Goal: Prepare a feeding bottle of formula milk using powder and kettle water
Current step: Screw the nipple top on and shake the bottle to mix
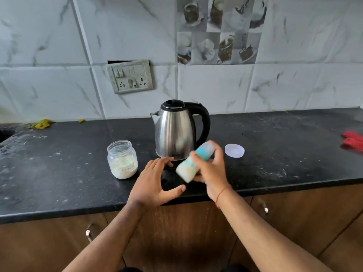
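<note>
Head view: the feeding bottle [194, 162] is gripped tilted and blurred in the right hand [211, 169], above the counter [59, 173], probably being shaken to mix. The left hand [155, 181] is spread, empty, beside it. Powder jar [122, 159] stands uncapped near the kettle [176, 130]; lid [234, 150] is set aside.

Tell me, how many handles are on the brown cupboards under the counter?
2. One cupboard handle is low on the left, just left of the left forearm. The other cupboard handle is on the right, under the counter edge. The arms may hide more.
</note>
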